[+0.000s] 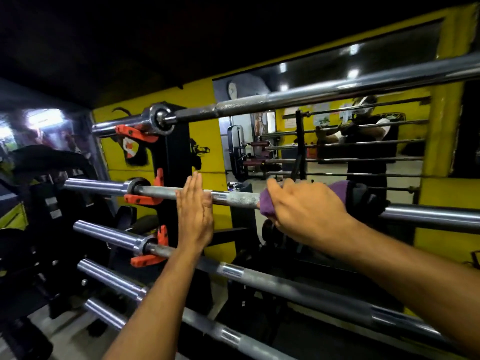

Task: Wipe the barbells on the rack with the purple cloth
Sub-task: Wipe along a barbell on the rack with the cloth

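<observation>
Several steel barbells lie level on a black wall rack (173,162). At chest height runs the second barbell (233,198). My right hand (304,206) grips the purple cloth (268,203), wrapped round this bar's knurled shaft. The cloth also shows behind my knuckles at the right. My left hand (194,211) is flat with straight fingers, its fingertips against the same bar left of the cloth. The top barbell (285,98) runs above both hands. Lower barbells (259,278) pass under my forearms.
Orange collar clips (135,133) sit on the bar ends at the rack post. A wall mirror (337,141) behind the rack reflects the bars and a person. The wall is yellow. Dark gym gear (39,193) crowds the left side.
</observation>
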The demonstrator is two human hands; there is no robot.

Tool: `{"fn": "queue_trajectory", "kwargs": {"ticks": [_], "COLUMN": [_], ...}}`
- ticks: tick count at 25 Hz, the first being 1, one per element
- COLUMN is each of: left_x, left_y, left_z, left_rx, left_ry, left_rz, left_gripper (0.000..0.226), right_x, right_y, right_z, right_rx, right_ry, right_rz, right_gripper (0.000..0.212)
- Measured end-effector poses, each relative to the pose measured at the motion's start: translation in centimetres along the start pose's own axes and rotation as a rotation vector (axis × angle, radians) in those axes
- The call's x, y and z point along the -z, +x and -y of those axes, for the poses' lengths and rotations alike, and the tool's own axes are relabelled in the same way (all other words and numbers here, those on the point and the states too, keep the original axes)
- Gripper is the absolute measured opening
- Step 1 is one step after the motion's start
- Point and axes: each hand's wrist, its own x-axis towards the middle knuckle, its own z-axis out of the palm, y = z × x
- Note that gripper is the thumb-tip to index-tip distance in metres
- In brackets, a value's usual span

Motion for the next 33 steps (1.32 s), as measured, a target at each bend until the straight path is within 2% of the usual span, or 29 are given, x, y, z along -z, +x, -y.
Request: {"fn": "queue_trajectory", "kwargs": {"ticks": [4, 6, 10, 15, 17, 20, 24, 27, 30, 33], "left_x": [0.0, 0.1, 0.2, -0.3, -0.7, -0.8, 0.0, 0.2, -0.3, -0.7], "left_y": [0.1, 0.2, 0.2, 0.2, 0.4, 0.2, 0.5, 0.5, 0.5, 0.7], "left_z": [1.8, 2.7, 3.0, 3.3, 3.5, 3.6, 4.1, 4.4, 4.5, 4.7], "left_rx": [-0.118, -0.172, -0.202, -0.243, -0.247, -0.251, -0.306, -0.323, -0.328, -0.331], "left_ry": [0.005, 0.004, -0.003, -0.016, -0.019, -0.003, 0.065, 0.017, -0.026, -0.017], "left_rz": [-0.005, -0.012, -0.029, -0.046, -0.063, -0.058, -0.035, -0.066, -0.106, -0.136], "left_gripper": [0.065, 0.066, 0.053, 0.05, 0.049, 0.05, 0.044, 0.04, 0.039, 0.041], "right_x": [-2.4, -3.1, -1.9, 0.8, 0.3, -1.4, -3.2, -3.1, -2.3, -1.6], "right_y": [4.9, 6.3, 2.8, -4.6, -4.1, 0.6, 5.6, 3.4, -0.7, -1.9], "right_z": [6.8, 8.4, 4.6, -2.8, -2.3, 2.5, 8.0, 5.9, 2.1, 1.1], "right_rx": [0.04, 0.082, 0.084, 0.007, -0.043, -0.104, -0.044, 0.057, 0.01, -0.044], "right_ry": [-0.009, -0.055, -0.071, -0.191, -0.214, -0.114, -0.073, -0.079, -0.09, -0.104], "right_rz": [-0.018, -0.011, -0.009, 0.011, 0.023, -0.036, -0.062, -0.131, -0.164, -0.157], "right_gripper": [0.034, 0.035, 0.052, 0.064, 0.06, 0.06, 0.051, 0.058, 0.068, 0.061]}}
